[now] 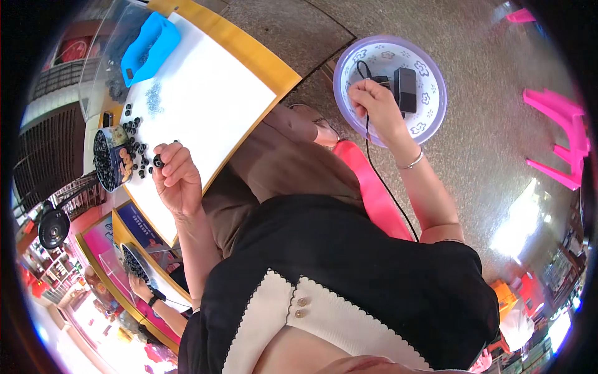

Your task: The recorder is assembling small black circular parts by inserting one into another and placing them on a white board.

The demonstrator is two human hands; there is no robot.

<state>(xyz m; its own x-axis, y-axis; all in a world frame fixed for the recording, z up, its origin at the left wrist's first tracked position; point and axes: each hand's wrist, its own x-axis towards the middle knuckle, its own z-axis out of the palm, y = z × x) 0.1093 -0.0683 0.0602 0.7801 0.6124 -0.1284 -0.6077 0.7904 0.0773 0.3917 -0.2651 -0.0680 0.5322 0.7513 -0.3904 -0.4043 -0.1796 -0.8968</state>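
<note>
My left hand (179, 181) is raised at the table's near edge, its fingers closed on a small black round part (158, 161) with a dark hole in its face. Loose parts of the same kind (142, 149) lie scattered on the white tabletop (212, 81) beside it. A printed tub (118, 149) full of black parts lies among them. My right hand (379, 107) is over a white basin (441, 87) with a lilac rim, fingers pinched together; what they hold, if anything, I cannot make out. Beneath it in the basin are a black box-shaped device (405, 87) and a black cable (381, 163).
A blue tray (151, 47) with small bits stands at the table's far left, near small blue-grey grains (154, 98). Another person's arm (167, 315) reaches to a bowl of black parts (136, 262) at lower left. Pink stools (557, 118) stand at right.
</note>
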